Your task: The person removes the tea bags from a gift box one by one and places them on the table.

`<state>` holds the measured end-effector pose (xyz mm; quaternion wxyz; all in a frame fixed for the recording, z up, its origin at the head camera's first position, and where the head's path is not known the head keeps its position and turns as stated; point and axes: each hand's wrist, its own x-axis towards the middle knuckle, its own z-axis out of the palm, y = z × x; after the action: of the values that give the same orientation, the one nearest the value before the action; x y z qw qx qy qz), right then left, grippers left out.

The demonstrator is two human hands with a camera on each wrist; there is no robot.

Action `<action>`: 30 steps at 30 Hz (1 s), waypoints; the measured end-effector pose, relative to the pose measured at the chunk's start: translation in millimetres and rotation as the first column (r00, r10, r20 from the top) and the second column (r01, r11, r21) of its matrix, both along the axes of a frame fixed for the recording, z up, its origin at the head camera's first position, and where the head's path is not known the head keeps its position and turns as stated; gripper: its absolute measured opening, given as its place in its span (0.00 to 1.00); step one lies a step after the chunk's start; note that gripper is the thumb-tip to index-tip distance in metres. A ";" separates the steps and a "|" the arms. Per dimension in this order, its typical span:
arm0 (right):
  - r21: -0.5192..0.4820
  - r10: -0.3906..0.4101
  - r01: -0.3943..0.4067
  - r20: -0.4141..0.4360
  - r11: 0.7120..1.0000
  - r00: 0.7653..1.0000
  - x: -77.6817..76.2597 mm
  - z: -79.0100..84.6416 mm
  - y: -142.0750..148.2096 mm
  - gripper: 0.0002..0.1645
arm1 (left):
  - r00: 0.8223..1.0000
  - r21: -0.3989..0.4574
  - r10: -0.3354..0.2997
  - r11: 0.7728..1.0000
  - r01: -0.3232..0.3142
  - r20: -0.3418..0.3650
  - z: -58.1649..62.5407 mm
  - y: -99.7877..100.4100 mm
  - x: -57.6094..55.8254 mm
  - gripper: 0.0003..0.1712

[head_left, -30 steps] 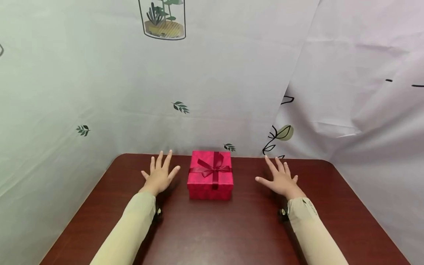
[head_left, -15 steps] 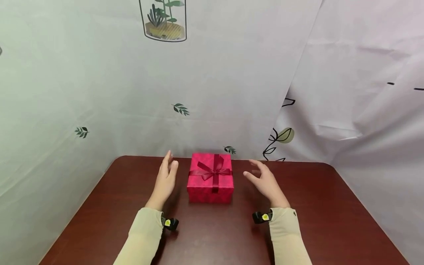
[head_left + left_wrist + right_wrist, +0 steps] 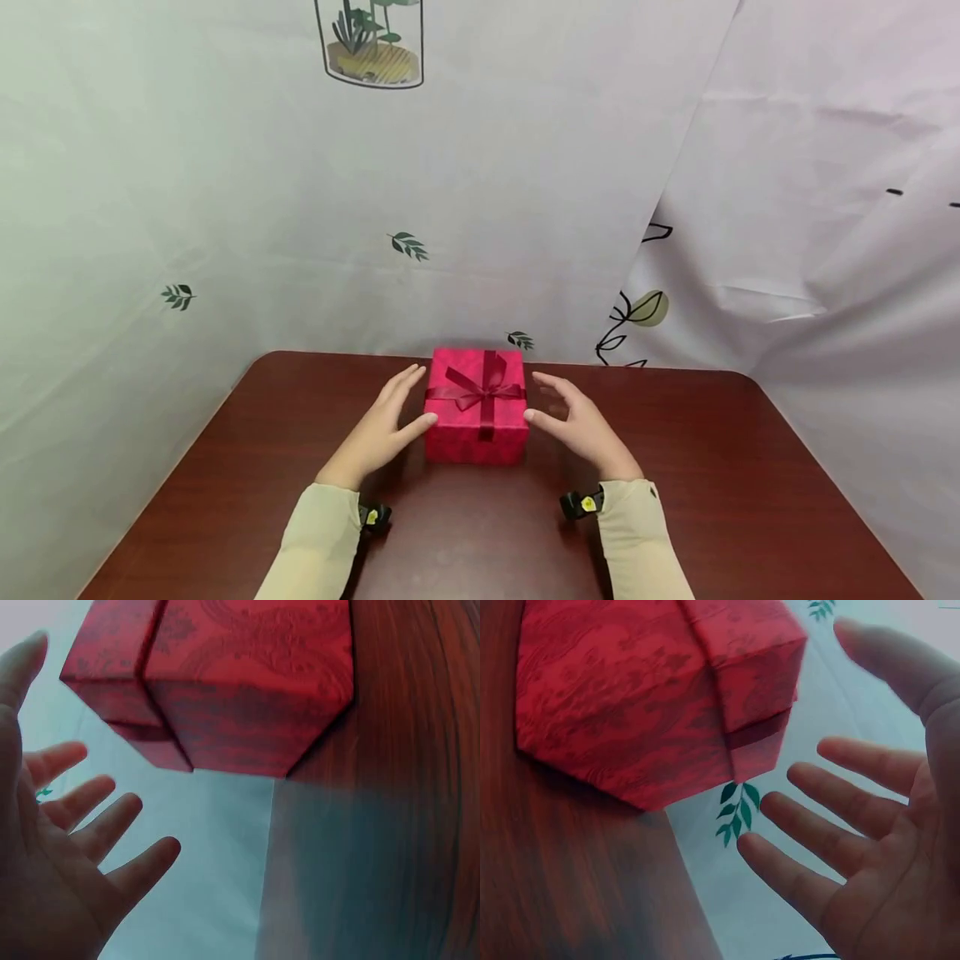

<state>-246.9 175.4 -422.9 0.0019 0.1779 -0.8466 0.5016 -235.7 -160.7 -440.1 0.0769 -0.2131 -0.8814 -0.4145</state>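
Observation:
A red patterned gift box [image 3: 477, 450] with a lid and a dark red ribbon bow [image 3: 486, 390] stands on the table in the head view. At its left side is my left hand [image 3: 378, 429], fingers spread and slightly bent, thumb tip right at the box's front left edge. My right hand [image 3: 581, 425] mirrors it on the other side, with its thumb tip near the front right corner. Both wrist views show gaps between the fingers and the box: left fingers [image 3: 112, 825] and right fingers [image 3: 802, 870] hold nothing. The lid's overhang shows on the box sides [image 3: 615, 712].
The dark red-brown wooden table [image 3: 480, 542] has rounded far corners. Behind it hangs a pale curtain [image 3: 480, 167] printed with leaves and a plant jar. A small black wrist camera [image 3: 375, 518] is worn on the left wrist, another camera [image 3: 577, 505] on the right.
Both hands have moved inward from wide apart to either side of the box. Their splayed fingers have turned from palms down to palms facing the box. The box has not moved.

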 end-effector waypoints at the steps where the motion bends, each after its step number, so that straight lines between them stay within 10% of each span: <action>1: -0.003 0.004 -0.004 0.005 1.000 1.000 -0.3 -0.8 -0.5 0.42 | 1.000 -0.005 0.000 1.000 0.000 0.007 0.2 -1.1 0.1 0.47; 16: -0.256 -0.076 0.140 0.245 0.957 0.967 -5.3 -3.8 -21.9 0.30 | 0.967 0.223 0.003 0.973 -0.062 0.255 -4.3 11.0 -4.1 0.37; 30: -0.357 -0.080 0.212 0.349 0.910 0.934 -5.3 -7.7 -25.9 0.29 | 0.864 0.628 -0.172 0.754 -0.195 0.474 -2.2 13.9 -4.7 0.31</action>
<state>-252.2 149.5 -430.6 -0.0651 0.0236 -0.7295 0.6804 -240.4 -146.8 -442.3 -0.0834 -0.0509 -0.6687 -0.7371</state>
